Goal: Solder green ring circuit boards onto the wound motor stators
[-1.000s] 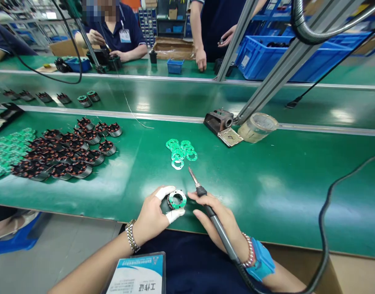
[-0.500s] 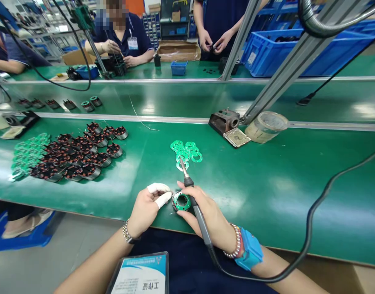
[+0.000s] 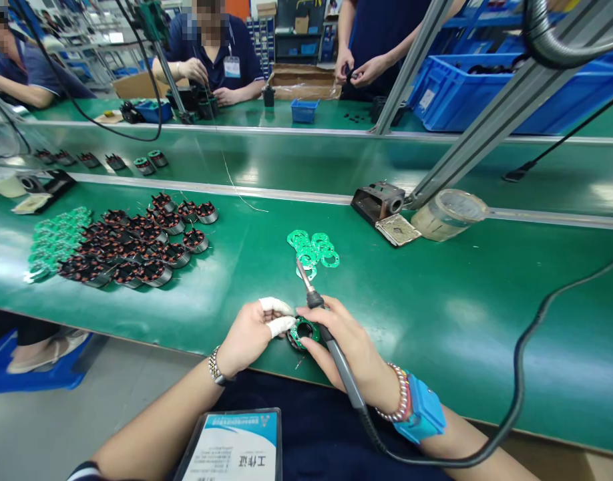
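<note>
A motor stator with a green ring-shaped circuit board [image 3: 297, 339] on top sits at the table's front edge between my hands. My left hand [image 3: 254, 334], white covers on its fingertips, is closed at the board's left side, thumb and finger pinching its rim. A soldering iron [image 3: 336, 357] lies across my right hand [image 3: 354, 347], its tip pointing up and away. That hand's thumb and fingertips also touch the stator's right side. Just beyond the iron's tip lie several loose green ring boards [image 3: 314, 248]. Fingers partly hide the stator.
Many copper-wound stators [image 3: 136, 244] stand at left beside stacked green boards [image 3: 59, 240]. An iron stand [image 3: 379, 200] and a cloudy tub [image 3: 449, 214] are at back right. The iron's cord [image 3: 519, 361] loops at right. Co-workers sit and stand across the bench.
The view has shifted slightly, moving most things right in the picture. My left fingers have come onto the stator's board, which is turned and tilted a little. The iron stays in my right hand.
</note>
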Action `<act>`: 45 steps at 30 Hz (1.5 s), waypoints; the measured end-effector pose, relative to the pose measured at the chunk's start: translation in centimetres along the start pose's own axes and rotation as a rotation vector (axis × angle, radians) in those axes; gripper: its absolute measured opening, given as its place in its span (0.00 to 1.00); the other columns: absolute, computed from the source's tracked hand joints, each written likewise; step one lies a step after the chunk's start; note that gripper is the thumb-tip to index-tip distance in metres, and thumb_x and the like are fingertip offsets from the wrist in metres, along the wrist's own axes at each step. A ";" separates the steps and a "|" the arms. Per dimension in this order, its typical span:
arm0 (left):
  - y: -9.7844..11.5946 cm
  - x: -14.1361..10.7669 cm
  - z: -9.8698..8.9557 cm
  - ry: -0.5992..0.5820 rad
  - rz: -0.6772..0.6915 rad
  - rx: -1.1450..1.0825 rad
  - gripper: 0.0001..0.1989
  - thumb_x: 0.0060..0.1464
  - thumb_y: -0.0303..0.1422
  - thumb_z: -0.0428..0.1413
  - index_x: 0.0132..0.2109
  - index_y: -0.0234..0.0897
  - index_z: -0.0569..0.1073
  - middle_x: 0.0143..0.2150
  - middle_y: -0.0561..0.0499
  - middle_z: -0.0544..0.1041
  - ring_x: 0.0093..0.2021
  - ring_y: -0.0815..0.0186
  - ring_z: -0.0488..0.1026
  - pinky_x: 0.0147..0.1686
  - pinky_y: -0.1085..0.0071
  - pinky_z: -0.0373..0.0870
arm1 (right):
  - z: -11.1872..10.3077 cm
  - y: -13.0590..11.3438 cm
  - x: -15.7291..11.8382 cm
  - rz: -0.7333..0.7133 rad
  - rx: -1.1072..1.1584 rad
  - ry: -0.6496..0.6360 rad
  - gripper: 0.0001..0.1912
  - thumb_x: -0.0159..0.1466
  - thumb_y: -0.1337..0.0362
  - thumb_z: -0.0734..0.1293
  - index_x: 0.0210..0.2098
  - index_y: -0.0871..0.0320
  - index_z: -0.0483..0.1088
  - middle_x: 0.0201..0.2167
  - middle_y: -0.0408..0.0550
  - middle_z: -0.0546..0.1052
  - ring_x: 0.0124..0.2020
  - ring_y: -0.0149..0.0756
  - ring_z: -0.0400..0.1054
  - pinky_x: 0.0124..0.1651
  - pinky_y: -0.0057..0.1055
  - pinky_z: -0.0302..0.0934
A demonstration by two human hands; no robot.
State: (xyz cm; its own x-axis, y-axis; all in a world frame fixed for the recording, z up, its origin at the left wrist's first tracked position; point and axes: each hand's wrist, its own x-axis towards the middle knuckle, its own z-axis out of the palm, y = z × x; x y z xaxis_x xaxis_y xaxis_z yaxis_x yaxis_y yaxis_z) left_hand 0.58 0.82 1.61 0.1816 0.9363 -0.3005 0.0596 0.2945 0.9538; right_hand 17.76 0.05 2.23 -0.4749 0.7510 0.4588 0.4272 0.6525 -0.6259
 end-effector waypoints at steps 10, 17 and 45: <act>0.1 0.3 -0.5 -0.181 0.039 0.027 0.07 0.49 0.33 0.54 0.28 0.34 0.67 0.22 0.56 0.68 0.24 0.71 0.66 0.28 0.74 0.65 | -0.9 -0.9 -1.5 0.122 0.087 0.173 0.10 0.58 0.71 0.63 0.39 0.54 0.65 0.34 0.48 0.76 0.41 0.39 0.71 0.44 0.36 0.66; -0.2 0.6 -0.6 -0.200 0.057 0.088 0.06 0.51 0.32 0.52 0.28 0.35 0.65 0.21 0.56 0.68 0.23 0.71 0.67 0.28 0.73 0.65 | -3.3 -1.3 -2.0 0.055 0.036 0.127 0.11 0.59 0.70 0.62 0.42 0.56 0.68 0.20 0.44 0.71 0.21 0.33 0.66 0.25 0.30 0.64; -0.7 0.7 -0.6 -0.186 0.076 0.113 0.05 0.51 0.29 0.51 0.28 0.35 0.64 0.20 0.56 0.68 0.23 0.70 0.68 0.28 0.73 0.65 | -3.9 -1.1 -1.7 0.026 0.103 0.121 0.13 0.59 0.72 0.62 0.43 0.58 0.67 0.22 0.44 0.69 0.24 0.31 0.64 0.27 0.29 0.63</act>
State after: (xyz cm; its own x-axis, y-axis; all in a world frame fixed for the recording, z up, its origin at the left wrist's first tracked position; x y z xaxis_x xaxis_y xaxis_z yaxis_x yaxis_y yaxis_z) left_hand 0.04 1.41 0.70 0.3673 0.9006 -0.2326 0.1460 0.1911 0.9707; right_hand 21.08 -1.56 4.64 -0.3663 0.7780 0.5104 0.3542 0.6238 -0.6967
